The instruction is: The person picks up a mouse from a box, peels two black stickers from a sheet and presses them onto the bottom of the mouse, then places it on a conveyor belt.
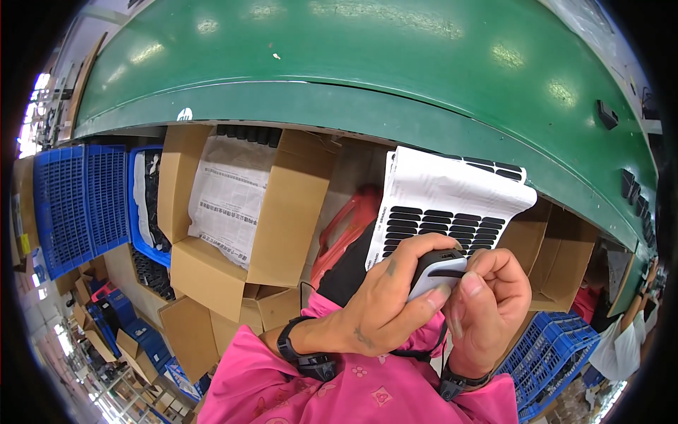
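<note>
My left hand (378, 304) is wrapped round a small rounded device (439, 271) with a grey face, a black side and a small slot in its end. A thin black strip (445, 273) lies across the grey face, near my right fingertips. The fingers of my right hand (487, 311) are curled and pinched together at the device's right edge; what is between them, if anything, is hidden. Just beyond my hands, a white sheet (459, 187) with rows of black oblong stickers (439, 232) drapes over my lap, its upper part folded over.
A green-topped table (339, 49) spans the far side, with small black parts (606, 114) at its right. Left of me stand an open cardboard box (296, 205) with white paper inside and blue crates (81, 208). Another blue crate (551, 360) sits lower right, near a red stool (339, 233).
</note>
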Demonstrator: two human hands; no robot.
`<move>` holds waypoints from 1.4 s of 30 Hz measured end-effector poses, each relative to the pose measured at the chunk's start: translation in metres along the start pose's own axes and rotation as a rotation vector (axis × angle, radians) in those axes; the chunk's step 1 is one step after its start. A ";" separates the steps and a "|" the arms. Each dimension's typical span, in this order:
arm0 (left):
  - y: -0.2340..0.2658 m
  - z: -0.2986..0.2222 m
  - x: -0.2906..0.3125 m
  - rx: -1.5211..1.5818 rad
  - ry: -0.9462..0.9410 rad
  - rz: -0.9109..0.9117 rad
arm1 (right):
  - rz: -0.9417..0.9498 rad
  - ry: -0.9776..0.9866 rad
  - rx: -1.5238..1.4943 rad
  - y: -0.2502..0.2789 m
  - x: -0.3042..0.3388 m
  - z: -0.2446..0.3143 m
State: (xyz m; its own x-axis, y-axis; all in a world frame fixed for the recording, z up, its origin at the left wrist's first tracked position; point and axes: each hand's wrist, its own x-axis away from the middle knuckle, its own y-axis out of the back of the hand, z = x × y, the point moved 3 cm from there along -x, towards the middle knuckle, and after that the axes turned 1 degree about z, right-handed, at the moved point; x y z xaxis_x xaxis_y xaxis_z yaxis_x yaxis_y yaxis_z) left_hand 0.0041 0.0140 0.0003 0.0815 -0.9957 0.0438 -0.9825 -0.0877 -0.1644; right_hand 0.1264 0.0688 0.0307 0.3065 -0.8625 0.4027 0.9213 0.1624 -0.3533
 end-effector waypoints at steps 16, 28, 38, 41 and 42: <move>0.001 -0.001 0.002 -0.064 -0.026 -0.025 | 0.007 0.031 -0.018 -0.001 0.000 -0.002; 0.002 0.000 0.003 -0.149 -0.089 -0.049 | 0.020 0.038 -0.003 0.000 -0.003 -0.008; 0.000 0.007 0.002 0.155 0.202 -0.023 | -0.026 -0.016 -0.068 0.004 -0.013 -0.008; 0.004 0.010 -0.001 0.293 0.302 -0.004 | 0.005 -0.027 -0.136 0.009 -0.019 -0.014; 0.006 0.008 0.000 0.355 0.348 -0.019 | 0.011 0.010 -0.082 0.007 -0.019 -0.014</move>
State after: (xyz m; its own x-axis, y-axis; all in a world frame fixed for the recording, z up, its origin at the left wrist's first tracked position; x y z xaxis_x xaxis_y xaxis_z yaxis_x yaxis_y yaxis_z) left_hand 0.0000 0.0135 -0.0087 -0.0219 -0.9301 0.3667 -0.8587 -0.1703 -0.4834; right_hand 0.1234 0.0795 0.0090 0.3134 -0.8657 0.3904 0.8952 0.1321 -0.4255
